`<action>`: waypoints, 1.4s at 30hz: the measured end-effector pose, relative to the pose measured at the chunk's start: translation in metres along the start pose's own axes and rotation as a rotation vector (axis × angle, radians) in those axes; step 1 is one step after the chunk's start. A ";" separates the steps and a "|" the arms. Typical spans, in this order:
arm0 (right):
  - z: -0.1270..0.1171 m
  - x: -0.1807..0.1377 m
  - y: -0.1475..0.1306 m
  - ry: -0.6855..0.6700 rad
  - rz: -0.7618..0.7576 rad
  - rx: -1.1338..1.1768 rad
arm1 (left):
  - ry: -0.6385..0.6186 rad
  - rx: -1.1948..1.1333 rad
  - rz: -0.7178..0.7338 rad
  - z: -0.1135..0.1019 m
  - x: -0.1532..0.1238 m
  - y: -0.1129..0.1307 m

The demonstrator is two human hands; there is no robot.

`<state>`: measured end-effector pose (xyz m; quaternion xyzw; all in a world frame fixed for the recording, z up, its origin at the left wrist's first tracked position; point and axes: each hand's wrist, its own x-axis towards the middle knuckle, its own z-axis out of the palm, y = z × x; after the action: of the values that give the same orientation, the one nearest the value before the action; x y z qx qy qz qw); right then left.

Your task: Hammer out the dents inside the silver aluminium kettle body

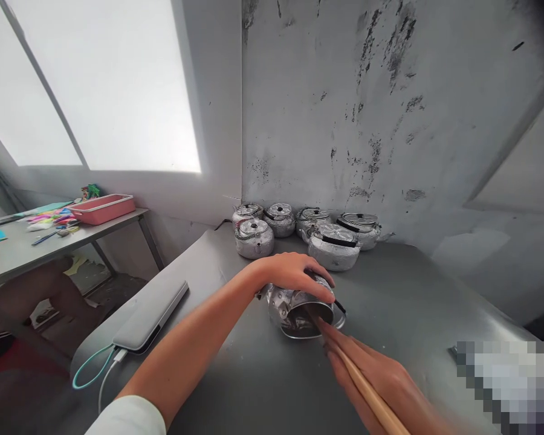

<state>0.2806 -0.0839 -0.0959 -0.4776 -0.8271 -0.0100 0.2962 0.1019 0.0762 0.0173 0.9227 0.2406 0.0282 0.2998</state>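
A dented silver metal kettle [277, 305] lies tipped on its side on the grey table [254, 393], its round mouth facing me. Over its upper side my left hand [299, 275] is curled, gripping it. My right hand [372, 368] is closed around a wooden stick-like handle [367, 396] that slants up from the bottom edge. The far end of this tool reaches into the kettle's mouth, where its tip is hidden in shadow. A black grip [340, 306] shows on the kettle's handle at the right.
Several lidded metal kettles [254, 241] stand at the table's back against the stained wall [326, 121]. To the left lies a white power bank [149, 320] with cables. A pink basket [104, 208] rests on another table. A blurred-out object [508, 380] is at the right.
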 end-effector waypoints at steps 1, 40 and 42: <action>-0.002 0.002 -0.001 0.019 0.007 0.013 | 0.002 0.000 -0.003 0.000 0.000 0.000; -0.029 0.018 -0.015 -0.030 0.086 0.088 | 0.012 -0.001 0.021 0.000 0.000 -0.001; -0.035 0.019 -0.017 -0.014 0.056 0.066 | 0.009 0.001 0.018 0.000 0.001 -0.001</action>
<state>0.2771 -0.0888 -0.0536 -0.4906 -0.8153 0.0288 0.3063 0.1021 0.0775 0.0163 0.9249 0.2338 0.0350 0.2977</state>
